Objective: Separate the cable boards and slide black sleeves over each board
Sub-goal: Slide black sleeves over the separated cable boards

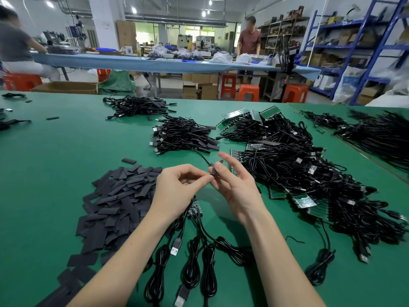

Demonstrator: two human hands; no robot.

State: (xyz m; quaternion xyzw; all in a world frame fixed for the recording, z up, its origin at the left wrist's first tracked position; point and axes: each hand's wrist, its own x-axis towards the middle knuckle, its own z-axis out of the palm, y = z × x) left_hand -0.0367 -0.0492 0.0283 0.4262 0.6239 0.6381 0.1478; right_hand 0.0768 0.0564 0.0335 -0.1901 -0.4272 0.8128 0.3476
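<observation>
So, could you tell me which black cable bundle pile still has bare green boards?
The big tangled pile of black cables right of the hands; green circuit boards poke out uncovered, whereas the middle pile and far pile show black sleeves.

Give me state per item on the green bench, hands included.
left hand: fingertips pinching the sleeved board
right hand: pinching the same board, other fingers straight
sleeved board: held above table, black sleeve on, cable trailing away
black sleeves: loose flat pile, unused
joined boards: under left wrist, bare, cables attached
unsleeved cable heap: tangled, green boards exposed
finished bundles: sleeved, piled
</observation>
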